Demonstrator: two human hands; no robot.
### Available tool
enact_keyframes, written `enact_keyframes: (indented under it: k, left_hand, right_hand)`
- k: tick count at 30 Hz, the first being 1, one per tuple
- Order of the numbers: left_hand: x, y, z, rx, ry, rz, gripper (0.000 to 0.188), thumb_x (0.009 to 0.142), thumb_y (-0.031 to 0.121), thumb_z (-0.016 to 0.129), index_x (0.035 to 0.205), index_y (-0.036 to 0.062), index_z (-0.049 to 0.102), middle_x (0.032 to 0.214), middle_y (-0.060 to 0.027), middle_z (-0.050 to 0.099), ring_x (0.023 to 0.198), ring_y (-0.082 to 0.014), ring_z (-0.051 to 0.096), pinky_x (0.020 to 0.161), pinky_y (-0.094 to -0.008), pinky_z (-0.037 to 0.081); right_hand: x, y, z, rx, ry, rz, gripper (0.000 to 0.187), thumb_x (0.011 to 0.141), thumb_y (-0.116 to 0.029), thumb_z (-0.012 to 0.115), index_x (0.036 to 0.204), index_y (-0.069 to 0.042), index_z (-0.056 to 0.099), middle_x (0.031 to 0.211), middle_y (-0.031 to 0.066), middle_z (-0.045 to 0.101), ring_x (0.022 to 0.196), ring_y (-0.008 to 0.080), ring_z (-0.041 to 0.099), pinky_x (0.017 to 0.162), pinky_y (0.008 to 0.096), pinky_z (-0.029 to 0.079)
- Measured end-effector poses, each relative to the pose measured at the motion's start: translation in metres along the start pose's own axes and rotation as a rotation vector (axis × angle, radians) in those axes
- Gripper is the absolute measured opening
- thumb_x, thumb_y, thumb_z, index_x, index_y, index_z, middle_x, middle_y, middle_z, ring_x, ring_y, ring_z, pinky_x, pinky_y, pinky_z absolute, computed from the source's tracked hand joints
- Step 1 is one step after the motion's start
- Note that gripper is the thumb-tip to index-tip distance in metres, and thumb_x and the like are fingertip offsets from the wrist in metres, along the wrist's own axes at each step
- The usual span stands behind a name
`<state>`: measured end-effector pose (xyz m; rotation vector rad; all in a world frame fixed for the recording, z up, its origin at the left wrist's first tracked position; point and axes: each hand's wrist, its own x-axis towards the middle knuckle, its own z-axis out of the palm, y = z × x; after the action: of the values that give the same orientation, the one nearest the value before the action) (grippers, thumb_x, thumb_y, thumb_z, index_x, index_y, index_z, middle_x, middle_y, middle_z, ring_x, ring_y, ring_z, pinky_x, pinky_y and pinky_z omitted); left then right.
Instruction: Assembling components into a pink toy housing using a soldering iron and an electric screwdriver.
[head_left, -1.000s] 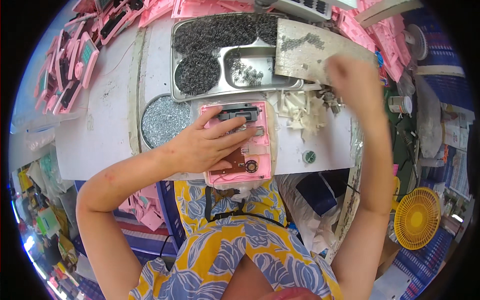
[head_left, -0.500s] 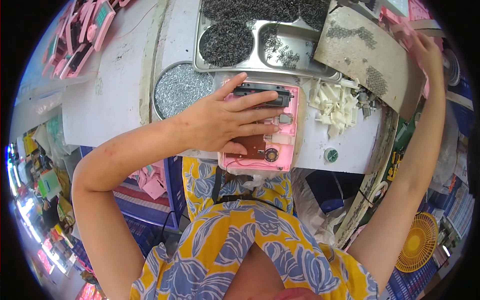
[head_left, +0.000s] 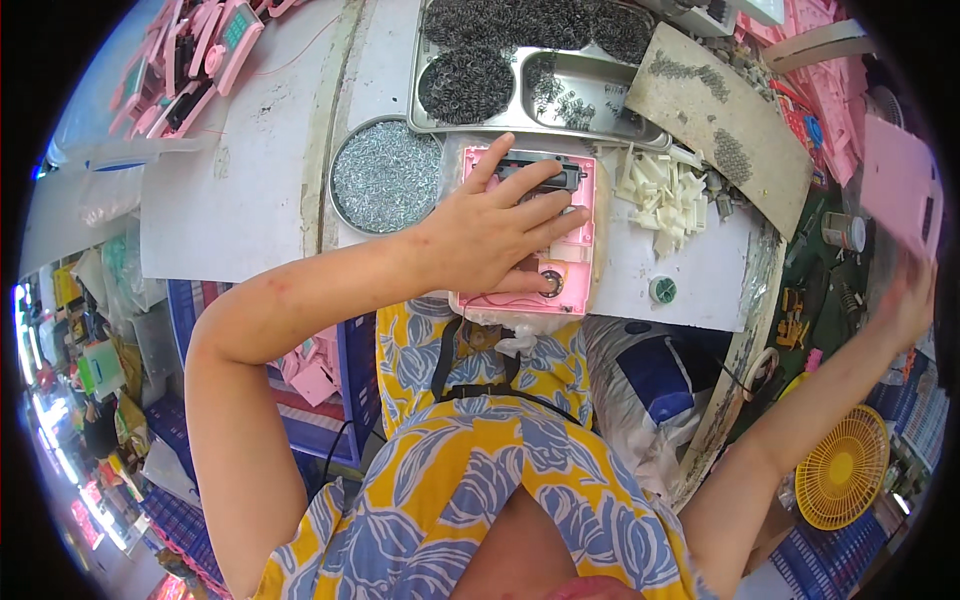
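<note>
My left hand (head_left: 500, 228) lies with fingers spread over an opened pink plastic casing (head_left: 572, 294) on the work table. Inside the casing show a black plastic part (head_left: 570, 176) along its far side and a small round part near my thumb. Much of the interior is covered by the hand. Out at the right, my right hand (head_left: 905, 300) grips the lower end of a flat pink plastic panel (head_left: 900, 180) with a dark slot. That hand is a little blurred, held beyond the table's right edge.
A round dish of small silvery pieces (head_left: 386, 172) and a metal tray of dark springs (head_left: 468, 88) stand beyond the casing. White plastic parts (head_left: 660, 200), a tilted board (head_left: 730, 120) and a small green round piece (head_left: 662, 290) lie rightward. Pink devices (head_left: 215, 60) are piled far left.
My right hand has come back from the pink pile at the far right, moving nearer and outward with the pink panel. My left hand stays on the casing, its fingers slightly shifted.
</note>
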<state>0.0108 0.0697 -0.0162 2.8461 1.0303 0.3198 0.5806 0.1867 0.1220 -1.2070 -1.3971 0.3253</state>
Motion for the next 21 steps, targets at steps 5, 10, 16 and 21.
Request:
enact_keyframes:
  k: [5,10,16,21]
  left_hand:
    - [-0.001,0.003,-0.015,-0.139,0.087,-0.028,0.085,0.087,0.067,0.059,0.150,0.0106,0.046,0.138,-0.0102,0.053,0.138,-0.0313,0.043,0.121,-0.0613,0.010]
    - [0.004,0.017,-0.059,-1.220,0.397,-0.320,0.055,0.097,0.033,0.066,0.140,0.0005,0.055,0.127,-0.0122,0.063,0.118,-0.0200,0.060,0.106,-0.0385,0.043]
    - [-0.012,0.009,-0.062,-1.657,0.538,-0.646,0.032,0.103,0.017,0.060,0.127,-0.0038,0.060,0.110,-0.0049,0.070,0.097,-0.0073,0.064,0.085,-0.0245,0.053]
    - [-0.029,0.026,-0.037,-0.893,0.339,-0.752,0.073,0.095,0.009,0.066,0.156,-0.0022,0.029,0.071,0.0028,0.051,0.065,-0.0060,0.047,0.062,-0.0239,0.041]
  right_hand:
    - [-0.113,-0.117,0.068,0.424,0.042,0.334,0.039,0.094,-0.014,0.054,0.123,0.011,0.060,0.127,0.0211,0.059,0.120,0.0340,0.062,0.111,0.0486,0.048]
    - [-0.160,-0.130,0.177,0.472,-0.345,0.699,0.042,0.098,-0.021,0.057,0.125,0.011,0.058,0.096,0.0091,0.065,0.074,0.0129,0.060,0.056,0.0246,0.047]
    - [-0.204,-0.142,0.258,0.527,-0.707,0.657,0.073,0.093,-0.006,0.068,0.155,-0.004,0.030,0.094,0.0104,0.074,0.056,0.0076,0.056,0.051,0.0218,0.047]
    - [-0.260,-0.141,0.252,0.276,-0.622,0.687,0.077,0.094,-0.007,0.068,0.158,-0.006,0.027,0.079,0.0063,0.069,0.056,0.0080,0.055,0.051,0.0219,0.043]
